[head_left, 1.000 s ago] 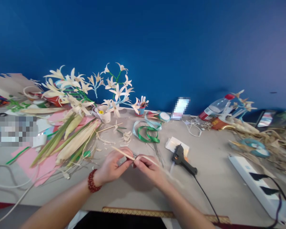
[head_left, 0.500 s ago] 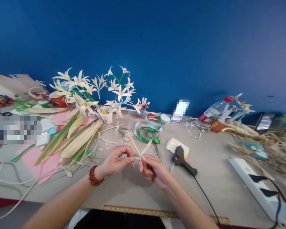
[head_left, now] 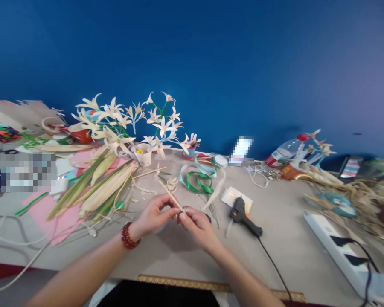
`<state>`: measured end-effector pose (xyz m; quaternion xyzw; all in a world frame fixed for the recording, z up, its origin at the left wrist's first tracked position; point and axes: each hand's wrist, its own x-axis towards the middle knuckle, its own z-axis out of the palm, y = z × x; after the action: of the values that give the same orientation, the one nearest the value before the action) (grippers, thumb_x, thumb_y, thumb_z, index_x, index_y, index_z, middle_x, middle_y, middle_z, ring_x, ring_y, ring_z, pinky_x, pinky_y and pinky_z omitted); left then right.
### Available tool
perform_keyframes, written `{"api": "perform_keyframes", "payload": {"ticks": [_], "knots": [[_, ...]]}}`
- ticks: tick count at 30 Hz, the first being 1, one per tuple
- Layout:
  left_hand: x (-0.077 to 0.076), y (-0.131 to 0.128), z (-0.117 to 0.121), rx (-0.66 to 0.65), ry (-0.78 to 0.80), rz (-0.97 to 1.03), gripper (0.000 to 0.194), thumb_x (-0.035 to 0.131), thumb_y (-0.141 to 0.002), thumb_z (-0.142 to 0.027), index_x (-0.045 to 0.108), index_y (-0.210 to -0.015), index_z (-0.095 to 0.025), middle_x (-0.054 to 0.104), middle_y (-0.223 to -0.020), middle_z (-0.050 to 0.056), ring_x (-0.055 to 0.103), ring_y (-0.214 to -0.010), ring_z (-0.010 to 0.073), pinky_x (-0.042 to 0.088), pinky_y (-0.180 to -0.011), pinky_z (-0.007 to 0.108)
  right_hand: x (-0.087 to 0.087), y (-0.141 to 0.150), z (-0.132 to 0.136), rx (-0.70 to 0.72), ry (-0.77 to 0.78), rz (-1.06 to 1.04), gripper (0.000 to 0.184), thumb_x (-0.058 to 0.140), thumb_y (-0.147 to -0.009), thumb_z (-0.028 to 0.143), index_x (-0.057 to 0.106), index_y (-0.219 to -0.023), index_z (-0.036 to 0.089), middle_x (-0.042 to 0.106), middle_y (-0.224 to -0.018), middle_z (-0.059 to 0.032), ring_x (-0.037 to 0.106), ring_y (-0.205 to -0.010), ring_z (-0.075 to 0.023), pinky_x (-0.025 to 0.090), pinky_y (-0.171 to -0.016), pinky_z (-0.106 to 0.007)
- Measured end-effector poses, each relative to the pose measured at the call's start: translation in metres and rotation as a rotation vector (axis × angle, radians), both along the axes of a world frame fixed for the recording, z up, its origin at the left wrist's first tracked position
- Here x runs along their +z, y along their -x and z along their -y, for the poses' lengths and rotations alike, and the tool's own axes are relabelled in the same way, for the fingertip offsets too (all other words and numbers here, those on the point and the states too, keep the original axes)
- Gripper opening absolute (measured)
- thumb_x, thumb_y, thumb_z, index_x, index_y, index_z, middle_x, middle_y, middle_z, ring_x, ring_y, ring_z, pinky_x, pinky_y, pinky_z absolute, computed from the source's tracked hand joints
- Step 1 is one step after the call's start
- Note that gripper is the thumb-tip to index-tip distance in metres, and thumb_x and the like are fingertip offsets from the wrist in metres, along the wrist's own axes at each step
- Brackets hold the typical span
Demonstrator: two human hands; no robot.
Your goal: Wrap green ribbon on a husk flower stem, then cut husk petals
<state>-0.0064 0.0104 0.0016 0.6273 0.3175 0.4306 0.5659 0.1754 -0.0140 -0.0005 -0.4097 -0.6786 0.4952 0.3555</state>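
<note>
Over the near middle of the table my two hands meet at the fingertips, both closed. A thin wooden stick (head_left: 170,194) slants up and left from between them. My left hand (head_left: 155,215), with a red bead bracelet at the wrist, pinches near the stick's lower end. My right hand (head_left: 198,226) grips that lower end between thumb and fingers. From beyond the right fingers a pale husk strip (head_left: 216,192) curves up and right; where it meets the stick is hidden. Husk scraps (head_left: 171,184) lie just past the stick's tip.
A black glue gun (head_left: 245,215) rests right of my hands, its cord running to the front edge. Green ribbon (head_left: 195,182) and thin wires (head_left: 213,209) lie beyond. Corn husks (head_left: 110,189) and white husk flowers (head_left: 115,113) stand left. A power strip (head_left: 334,251) lies far right.
The stick has turned to lean further left, and its lower end sits between both hands' fingertips. My hands have come closer together. The husk strip has swung out to the right.
</note>
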Motion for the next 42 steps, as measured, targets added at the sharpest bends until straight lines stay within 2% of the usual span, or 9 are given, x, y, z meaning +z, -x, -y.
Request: {"api": "perform_keyframes", "payload": {"ticks": [4,12,16,19,24,28,32,37,42], "knots": [[-0.002,0.0,0.001,-0.005,-0.071,-0.049,0.016,0.06,-0.087,-0.028,0.062,-0.083,-0.013,0.061,-0.077,0.004,0.056,-0.068,0.0124,0.046,-0.064,0.025,-0.004,0.002,0.001,-0.058,-0.012,0.099,0.052,0.035,-0.096,0.054,0.055,-0.064,0.017,0.051,-0.064,0.0,0.046,-0.061,-0.0125,0.035,-0.059,-0.024],[0.003,0.002,0.004,-0.05,-0.061,-0.048,0.017,0.062,-0.085,-0.029,0.061,-0.082,-0.013,0.061,-0.079,0.005,0.055,-0.068,0.0126,0.047,-0.065,0.025,0.004,-0.004,0.002,0.113,0.562,-0.304,0.055,0.05,-0.085,0.062,0.046,-0.052,0.018,0.03,-0.041,0.0078,0.019,-0.037,-0.0061,0.011,-0.038,-0.023],[0.008,0.003,0.002,-0.072,-0.029,0.007,0.018,0.062,-0.086,-0.03,0.059,-0.08,-0.013,0.059,-0.076,0.003,0.054,-0.064,0.011,0.046,-0.063,0.024,0.009,-0.01,0.002,0.217,0.688,-0.43,0.054,0.046,-0.087,0.061,0.043,-0.053,0.019,0.023,-0.039,0.0103,0.013,-0.036,-0.0059,0.008,-0.038,-0.022],[0.007,0.003,0.001,-0.048,-0.013,0.034,0.018,0.062,-0.085,-0.03,0.059,-0.081,-0.013,0.058,-0.076,0.003,0.054,-0.064,0.0108,0.046,-0.062,0.024,0.009,-0.009,0.002,0.214,0.595,-0.342,0.056,0.039,-0.089,0.064,0.044,-0.056,0.019,0.025,-0.042,0.0092,0.016,-0.039,-0.0071,0.011,-0.039,-0.022],[0.003,0.002,0.003,-0.018,-0.084,-0.027,0.016,0.061,-0.086,-0.028,0.061,-0.082,-0.013,0.059,-0.075,0.003,0.055,-0.066,0.0117,0.045,-0.064,0.024,0.001,-0.003,0.002,0.011,0.101,-0.025,0.057,0.039,-0.089,0.066,0.047,-0.057,0.018,0.04,-0.055,0.0024,0.036,-0.053,-0.0113,0.027,-0.051,-0.024],[0.001,0.001,0.005,0.026,-0.108,-0.091,0.016,0.061,-0.086,-0.029,0.061,-0.082,-0.013,0.061,-0.076,0.004,0.056,-0.068,0.0131,0.046,-0.065,0.025,-0.004,-0.003,0.002,-0.049,-0.01,0.074,0.047,0.042,-0.093,0.056,0.06,-0.072,0.018,0.044,-0.06,0.0016,0.039,-0.057,-0.0128,0.029,-0.055,-0.024],[0.0,0.001,0.005,0.033,-0.166,-0.106,0.016,0.059,-0.087,-0.029,0.063,-0.084,-0.014,0.062,-0.08,0.005,0.058,-0.073,0.0152,0.047,-0.07,0.027,-0.004,-0.002,0.003,-0.045,-0.026,0.107,0.048,0.039,-0.095,0.052,0.062,-0.069,0.018,0.046,-0.059,0.0007,0.04,-0.056,-0.0135,0.03,-0.056,-0.025],[-0.001,0.002,0.005,0.034,-0.202,-0.141,0.016,0.058,-0.087,-0.029,0.064,-0.086,-0.014,0.063,-0.081,0.006,0.058,-0.077,0.017,0.048,-0.072,0.029,0.0,-0.001,0.005,-0.036,0.013,0.125,0.053,0.038,-0.094,0.055,0.05,-0.058,0.018,0.043,-0.056,0.0014,0.039,-0.055,-0.0126,0.027,-0.054,-0.025],[0.002,0.004,0.003,-0.047,-0.192,-0.083,0.014,0.06,-0.086,-0.027,0.064,-0.085,-0.014,0.063,-0.08,0.006,0.058,-0.073,0.0152,0.048,-0.069,0.027,0.007,-0.003,0.005,0.12,0.382,-0.182,0.056,0.043,-0.09,0.062,0.04,-0.052,0.02,0.033,-0.046,0.0055,0.028,-0.043,-0.0086,0.021,-0.044,-0.024]]}}
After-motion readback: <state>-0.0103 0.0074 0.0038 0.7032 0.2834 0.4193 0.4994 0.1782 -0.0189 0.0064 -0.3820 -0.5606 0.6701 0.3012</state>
